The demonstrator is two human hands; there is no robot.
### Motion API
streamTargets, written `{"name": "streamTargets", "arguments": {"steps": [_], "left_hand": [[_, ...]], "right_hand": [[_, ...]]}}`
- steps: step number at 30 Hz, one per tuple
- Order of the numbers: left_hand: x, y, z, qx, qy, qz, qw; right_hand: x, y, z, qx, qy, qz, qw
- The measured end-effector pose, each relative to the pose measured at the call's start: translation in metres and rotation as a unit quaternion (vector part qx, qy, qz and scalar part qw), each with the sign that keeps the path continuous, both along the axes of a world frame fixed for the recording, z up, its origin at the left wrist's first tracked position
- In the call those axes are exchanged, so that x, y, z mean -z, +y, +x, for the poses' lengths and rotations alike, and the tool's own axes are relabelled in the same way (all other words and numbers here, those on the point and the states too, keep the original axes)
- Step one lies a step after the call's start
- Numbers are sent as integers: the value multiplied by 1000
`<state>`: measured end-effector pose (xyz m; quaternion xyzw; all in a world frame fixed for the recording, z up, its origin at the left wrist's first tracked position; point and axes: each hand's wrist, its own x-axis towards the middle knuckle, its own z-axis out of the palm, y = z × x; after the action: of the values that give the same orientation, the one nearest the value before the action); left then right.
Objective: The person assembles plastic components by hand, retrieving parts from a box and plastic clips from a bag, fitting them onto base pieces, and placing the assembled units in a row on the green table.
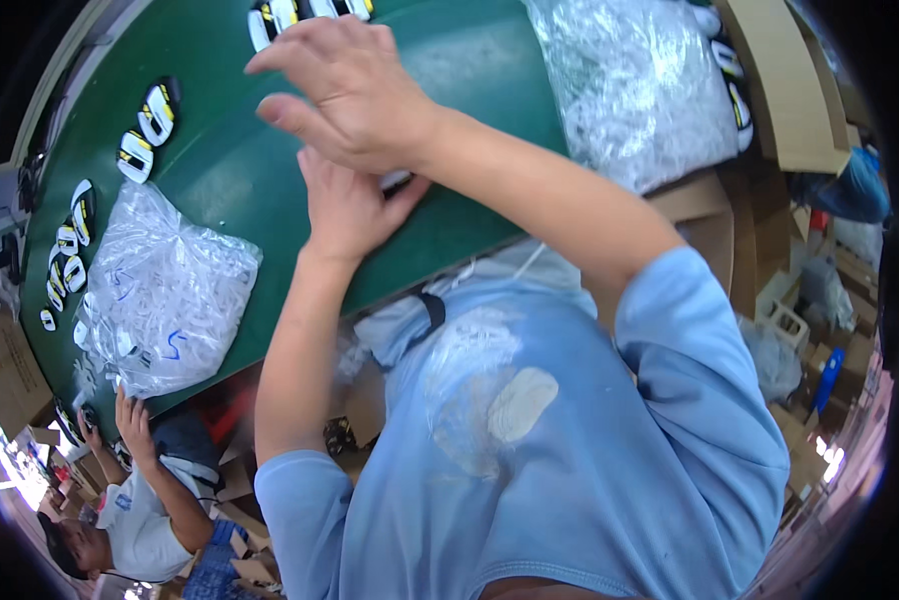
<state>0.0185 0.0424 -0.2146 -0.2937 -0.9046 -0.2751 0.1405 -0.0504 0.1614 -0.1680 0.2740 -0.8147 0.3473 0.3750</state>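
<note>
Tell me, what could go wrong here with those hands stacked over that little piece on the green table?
The right hand hides the left hand and the small piece under them, so a slip could pass unseen. That piece lies near the table edge and might drop off. The full plastic bag also overhangs that edge and could slide down.
</note>
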Motion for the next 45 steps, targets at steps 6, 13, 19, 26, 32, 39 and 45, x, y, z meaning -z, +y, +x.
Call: {"name": "streamTargets", "arguments": {"steps": [6, 13, 19, 26, 32, 39, 45], "left_hand": [[-15, 6, 15, -26, -1, -5, 1000], [-27, -63, -104, -325, 71, 6, 943], [-33, -148, -183, -483, -4, -134, 866], [-14, -288, -191, -497, -46, -14, 866], [-36, -104, -113, -152, -180, 358, 904], [-37, 12, -14, 54, -70, -17, 996], [-28, 21, -3, 60, -42, -47, 996]], "right_hand": [[-61, 90, 39, -185, -200, -191, 943], [-47, 163, 98, -212, -343, -89, 911], [-28, 220, 130, -116, -357, -134, 917], [-51, 273, 111, 85, -313, -90, 942], [-28, 298, 60, 137, -267, 56, 952], [-4, 297, 30, 191, -306, 299, 883], [-28, 277, 64, 44, -348, -114, 930]]}}
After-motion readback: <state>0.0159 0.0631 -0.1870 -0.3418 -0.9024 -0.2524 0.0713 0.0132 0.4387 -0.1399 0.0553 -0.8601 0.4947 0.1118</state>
